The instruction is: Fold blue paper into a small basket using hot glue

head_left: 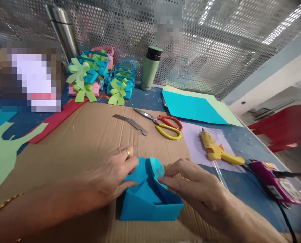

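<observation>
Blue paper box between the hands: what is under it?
Brown cardboard shows around the blue paper box, which appears to rest on it. The patch directly beneath is covered, so whether anything else lies there cannot be seen.

A blue paper box [150, 209] is held by the left hand [116, 172] (a gold ring [127, 153] is worn) and right hand [198, 182]; scissors [153, 117] are laid beyond.

A perforated metal screen [109, 20] rises behind a blue tabletop [251, 148], bright streaks of light [285, 23] crossing the metal at upper right. Beyond the tabletop's right edge, a pale wall [287, 64] slants behind a blurred red chair [292, 125] above a dull, grayish floor [298, 160].
</observation>
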`<action>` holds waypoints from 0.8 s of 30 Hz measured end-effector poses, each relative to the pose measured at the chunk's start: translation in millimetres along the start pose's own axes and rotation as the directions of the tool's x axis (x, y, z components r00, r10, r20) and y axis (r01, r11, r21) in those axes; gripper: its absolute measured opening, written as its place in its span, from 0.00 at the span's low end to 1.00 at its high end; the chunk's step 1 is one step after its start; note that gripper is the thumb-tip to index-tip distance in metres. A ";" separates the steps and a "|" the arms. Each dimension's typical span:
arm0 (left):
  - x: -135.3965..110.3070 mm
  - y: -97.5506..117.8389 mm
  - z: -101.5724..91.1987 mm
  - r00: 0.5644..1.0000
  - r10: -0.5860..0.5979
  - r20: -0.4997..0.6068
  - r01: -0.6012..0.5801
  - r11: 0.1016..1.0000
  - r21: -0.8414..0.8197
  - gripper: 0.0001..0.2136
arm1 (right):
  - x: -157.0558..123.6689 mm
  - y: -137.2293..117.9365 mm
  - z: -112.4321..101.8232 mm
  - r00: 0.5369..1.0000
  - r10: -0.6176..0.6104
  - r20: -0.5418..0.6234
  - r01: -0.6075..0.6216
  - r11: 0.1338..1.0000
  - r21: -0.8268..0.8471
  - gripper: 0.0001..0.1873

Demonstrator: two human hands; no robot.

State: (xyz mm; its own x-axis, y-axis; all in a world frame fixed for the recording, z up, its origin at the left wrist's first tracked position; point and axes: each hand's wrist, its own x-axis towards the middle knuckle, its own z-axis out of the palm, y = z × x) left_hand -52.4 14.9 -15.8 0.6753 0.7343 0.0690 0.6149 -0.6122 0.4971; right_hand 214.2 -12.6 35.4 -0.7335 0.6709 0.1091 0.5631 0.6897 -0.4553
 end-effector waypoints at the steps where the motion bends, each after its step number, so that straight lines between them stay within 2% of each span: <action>1: 0.3 -0.1 0.7 1.000 0.005 -0.007 -0.005 1.000 0.010 0.06 | 4.7 -1.4 -0.1 1.000 0.002 0.017 -0.002 1.000 -0.004 0.17; 7: 0.7 -1.7 5.3 0.999 0.007 -0.039 -0.004 0.998 0.069 0.08 | 15.7 -6.4 -0.6 0.986 0.077 0.151 -0.067 0.995 -0.074 0.18; 13: -0.9 -0.4 2.3 0.997 0.053 -0.048 -0.050 0.996 0.079 0.06 | 14.1 -3.1 5.8 0.987 0.064 0.144 -0.049 0.993 -0.110 0.22; 24: -1.2 5.5 -6.7 0.994 -0.057 0.092 0.057 0.998 -0.005 0.06 | 18.6 -0.3 8.0 0.989 0.076 0.127 -0.069 0.996 -0.060 0.13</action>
State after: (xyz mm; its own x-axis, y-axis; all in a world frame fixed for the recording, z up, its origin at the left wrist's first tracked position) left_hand -52.5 12.6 -7.3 0.6739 0.7378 -0.0390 0.6506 -0.5676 0.5045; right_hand 197.3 -2.4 30.4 -0.7307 0.6816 -0.0392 0.6344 0.6567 -0.4078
